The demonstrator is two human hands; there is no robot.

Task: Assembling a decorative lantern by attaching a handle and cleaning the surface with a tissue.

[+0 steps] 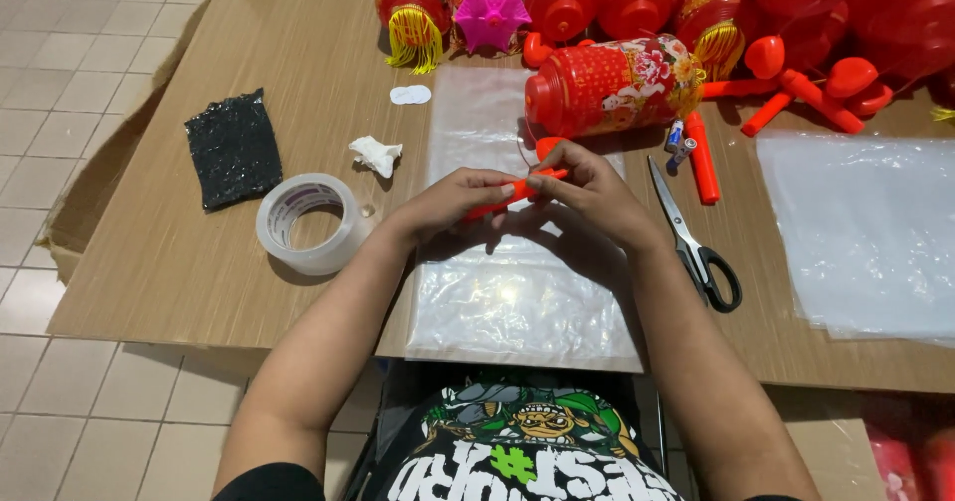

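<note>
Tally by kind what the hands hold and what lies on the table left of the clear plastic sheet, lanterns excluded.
Orange stick: 1
Tape roll: 1
Black glitter sheet: 1
Crumpled white paper: 1
White oval label: 1
Total: 5

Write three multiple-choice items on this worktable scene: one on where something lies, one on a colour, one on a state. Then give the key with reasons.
1. Where do the scissors lie?
A. Right of the hands, on the table
B. Inside the tape roll
C. On the floor tiles

2. What colour is the stick held between both hands?
A. Green
B. Orange-red
C. White

3. How does the nearest red lantern rest?
A. Standing upright
B. Hanging from a hook
C. Lying on its side

Key: 1 A, the scissors lie on the wooden table beside the right hand. 2 B, the stick pinched by the left hand and the right is orange-red. 3 C, the lantern lies sideways just beyond the hands, far from the clear tape roll.
</note>
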